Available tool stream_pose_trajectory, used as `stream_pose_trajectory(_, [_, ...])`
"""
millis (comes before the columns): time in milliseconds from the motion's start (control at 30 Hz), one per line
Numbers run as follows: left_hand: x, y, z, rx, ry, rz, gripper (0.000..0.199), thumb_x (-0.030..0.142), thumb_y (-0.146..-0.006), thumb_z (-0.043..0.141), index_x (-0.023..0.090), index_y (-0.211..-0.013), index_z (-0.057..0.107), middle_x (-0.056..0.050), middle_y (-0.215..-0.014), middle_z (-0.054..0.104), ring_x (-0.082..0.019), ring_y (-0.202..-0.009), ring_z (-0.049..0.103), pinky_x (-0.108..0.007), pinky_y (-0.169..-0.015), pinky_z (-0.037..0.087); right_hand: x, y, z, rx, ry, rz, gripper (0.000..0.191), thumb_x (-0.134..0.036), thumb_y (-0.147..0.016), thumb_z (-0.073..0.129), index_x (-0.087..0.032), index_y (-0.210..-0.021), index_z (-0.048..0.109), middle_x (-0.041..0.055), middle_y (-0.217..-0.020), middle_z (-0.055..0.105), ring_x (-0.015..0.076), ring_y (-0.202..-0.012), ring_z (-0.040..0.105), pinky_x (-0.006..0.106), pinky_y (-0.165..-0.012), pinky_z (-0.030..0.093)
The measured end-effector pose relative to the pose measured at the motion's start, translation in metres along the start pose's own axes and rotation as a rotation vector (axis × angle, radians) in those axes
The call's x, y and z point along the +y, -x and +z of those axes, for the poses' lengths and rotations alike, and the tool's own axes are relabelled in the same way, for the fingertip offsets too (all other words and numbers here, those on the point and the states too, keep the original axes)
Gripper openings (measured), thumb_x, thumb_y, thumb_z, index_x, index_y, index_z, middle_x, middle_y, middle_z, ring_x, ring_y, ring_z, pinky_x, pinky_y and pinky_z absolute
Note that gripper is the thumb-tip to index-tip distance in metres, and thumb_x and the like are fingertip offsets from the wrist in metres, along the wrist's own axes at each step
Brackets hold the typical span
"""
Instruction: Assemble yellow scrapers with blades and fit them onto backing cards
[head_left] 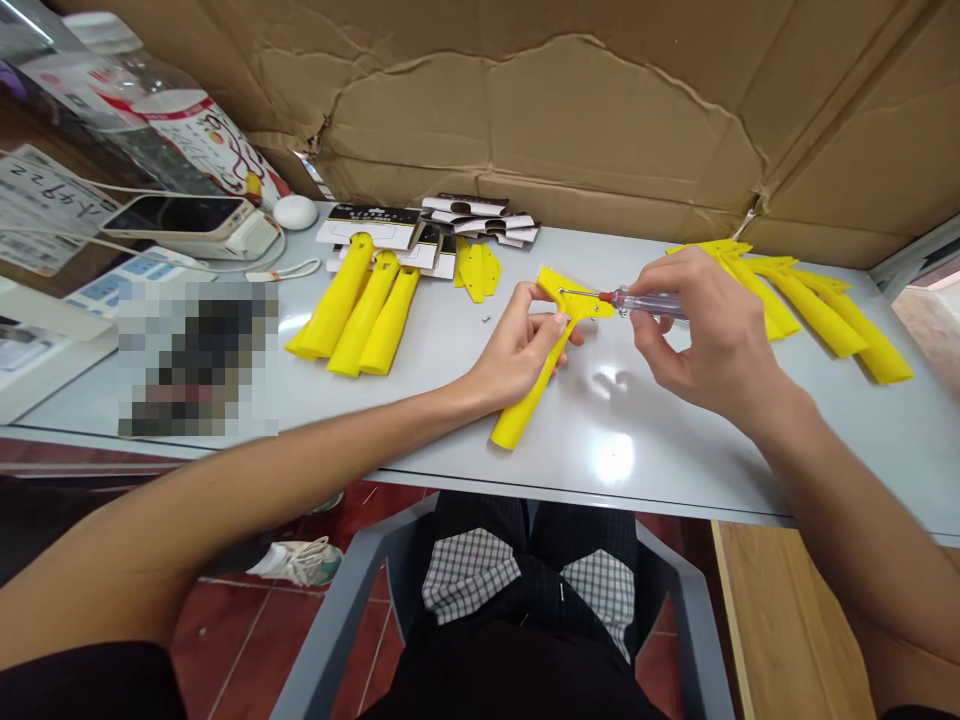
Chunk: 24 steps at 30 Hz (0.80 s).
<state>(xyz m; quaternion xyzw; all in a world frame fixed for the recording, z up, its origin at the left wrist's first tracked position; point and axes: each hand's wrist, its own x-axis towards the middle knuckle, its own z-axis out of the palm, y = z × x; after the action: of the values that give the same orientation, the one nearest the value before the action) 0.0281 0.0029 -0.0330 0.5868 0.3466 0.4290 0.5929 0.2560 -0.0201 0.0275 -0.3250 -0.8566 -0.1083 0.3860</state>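
My left hand (523, 345) is closed around the upper part of a yellow T-shaped piece (532, 398), whose tube slants down toward the table's front edge. A screwdriver (649, 303) with a clear handle and red collar is gripped in my right hand (694, 325). Its thin shaft lies across the piece's flat head, and the tip is near a small screw at the head's left side. Another small screw shows near the head's lower edge. Left of my left hand, a tiny metal screw (486, 319) lies on the table.
Yellow tubes (386, 312) and flat yellow plates (478, 271) lie left, by header cards (480, 218). Assembled yellow pieces (825, 305) lie right. Phone (176, 215), cables and bottle (210, 135) crowd the back left. Cardboard (540, 120) stands behind the white table (450, 440).
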Motion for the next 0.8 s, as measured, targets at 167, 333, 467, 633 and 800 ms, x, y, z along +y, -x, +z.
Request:
stream_pose_trajectory(167, [-0.0010, 0.0002, -0.0002, 0.011, 0.020, 0.020, 0.018, 0.031, -0.109, 0.055, 0.026, -0.115, 0.039, 0.000, -0.091, 0.070, -0.010, -0.063, 0.061, -0.025, -0.057, 0.050, 0.0001, -0.0004, -0.0006, 0.074, 0.078, -0.030, 0.009, -0.020, -0.102, 0.067, -0.026, -0.108, 0.065, 0.0021, -0.096, 0.077, 0.0173, -0.071, 0.070, 0.033, -0.060, 0.054])
stream_pose_trajectory(333, [-0.0033, -0.0006, -0.0008, -0.003, 0.020, 0.034, 0.022, 0.034, -0.108, 0.058, 0.026, -0.115, 0.038, 0.001, -0.091, 0.071, -0.010, -0.062, 0.061, -0.025, -0.057, 0.049, -0.0009, -0.0019, -0.0001, 0.060, 0.112, -0.035, 0.004, -0.022, -0.104, 0.065, -0.023, -0.101, 0.068, 0.0005, -0.089, 0.078, 0.0147, -0.065, 0.067, 0.030, -0.057, 0.047])
stream_pose_trajectory(467, [-0.0032, -0.0006, -0.0004, -0.009, 0.007, 0.036, 0.021, 0.032, -0.108, 0.057, 0.026, -0.115, 0.038, 0.001, -0.091, 0.071, -0.010, -0.062, 0.060, -0.026, -0.057, 0.049, -0.0019, -0.0012, 0.0009, 0.082, 0.124, 0.018, 0.013, -0.027, -0.105, 0.065, -0.021, -0.095, 0.070, -0.0015, -0.075, 0.077, 0.0131, -0.056, 0.064, 0.030, -0.053, 0.042])
stream_pose_trajectory(633, [-0.0033, -0.0005, -0.0002, -0.010, -0.005, 0.039, 0.021, 0.033, -0.107, 0.057, 0.026, -0.115, 0.039, 0.000, -0.090, 0.071, -0.011, -0.063, 0.061, -0.027, -0.058, 0.049, -0.0070, -0.0011, -0.0015, 0.051, 0.139, 0.132, 0.012, -0.036, -0.100, 0.065, -0.024, -0.099, 0.068, -0.0045, -0.061, 0.068, 0.0152, -0.051, 0.063, 0.031, -0.051, 0.041])
stream_pose_trajectory(800, [-0.0038, -0.0012, -0.0008, -0.002, 0.000, 0.037, 0.021, 0.032, -0.107, 0.058, 0.026, -0.115, 0.039, 0.000, -0.090, 0.071, -0.011, -0.063, 0.061, -0.027, -0.056, 0.049, -0.0091, -0.0007, -0.0025, 0.016, 0.092, 0.147, 0.009, -0.027, -0.094, 0.066, -0.024, -0.102, 0.064, -0.0023, -0.071, 0.073, 0.0156, -0.053, 0.065, 0.032, -0.054, 0.044])
